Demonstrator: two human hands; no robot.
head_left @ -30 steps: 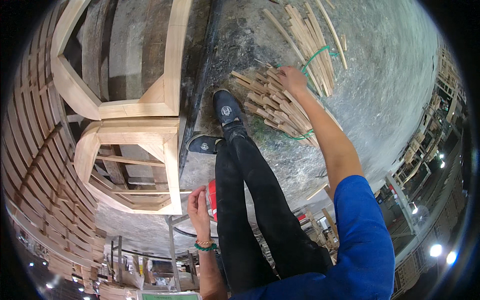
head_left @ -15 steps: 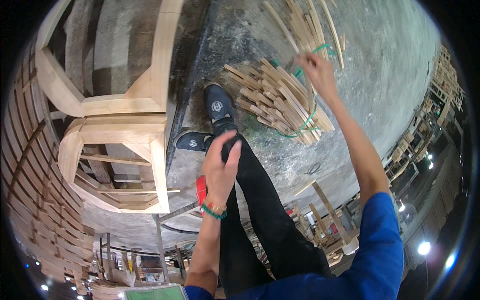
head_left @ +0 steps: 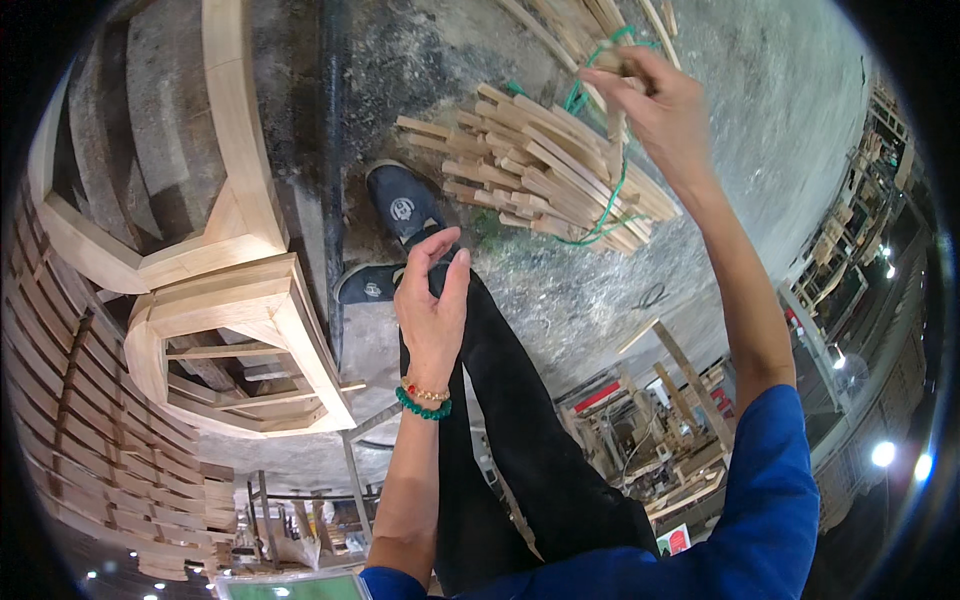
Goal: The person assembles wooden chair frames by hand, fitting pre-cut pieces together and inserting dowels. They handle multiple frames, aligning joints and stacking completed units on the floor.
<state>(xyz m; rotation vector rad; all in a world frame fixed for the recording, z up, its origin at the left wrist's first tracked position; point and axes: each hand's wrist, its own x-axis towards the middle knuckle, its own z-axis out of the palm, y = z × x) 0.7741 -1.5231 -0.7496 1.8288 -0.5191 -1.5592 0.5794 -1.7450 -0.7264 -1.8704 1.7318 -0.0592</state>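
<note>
My right hand (head_left: 655,105) is raised above the bundled sticks, its fingers closed round a wooden stick (head_left: 615,130) that points down toward the bundle; motion blurs its upper end. A bundle of pale wooden strips (head_left: 545,165) lies on the floor, tied with green cord (head_left: 612,205). More wooden strips (head_left: 580,25) lie just beyond, with green cord beside my right fingers. My left hand (head_left: 432,310) hangs over my legs, thumb and fingers apart with nothing between them. Its wrist carries a green beaded bracelet (head_left: 425,408).
Pale wooden frames (head_left: 215,275) stand at the left, beside stacked curved slats (head_left: 100,430). My dark shoes (head_left: 400,205) are on the grey concrete floor (head_left: 760,100) close to the bundle. Wood pieces and a workbench (head_left: 650,440) are at the lower right.
My right hand has moved up and away from the near bundle, still with the stick. My left hand has shifted slightly up, its fingers still apart. The view has turned a little.
</note>
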